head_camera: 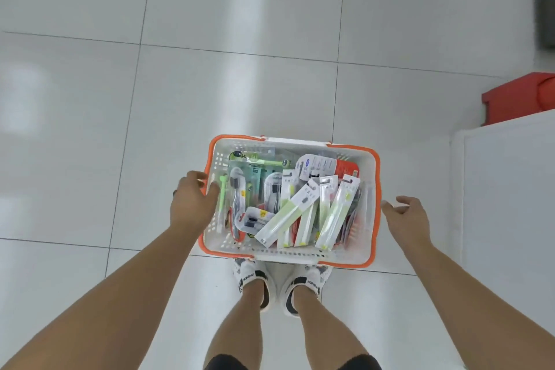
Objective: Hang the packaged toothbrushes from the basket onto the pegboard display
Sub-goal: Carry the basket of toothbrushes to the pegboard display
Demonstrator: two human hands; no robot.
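Left hand (pixel 192 204) gripping basket (pixel 371 207) rim, right hand (pixel 405 219) spread beside it

Both arms reach down; left hand (pixel 192 204) curled, right hand (pixel 407 219) loose.

A glossy white tiled floor (pixel 90 135) carries the white basket (pixel 368 219) with orange handles, just ahead of two shoes (pixel 249 276).
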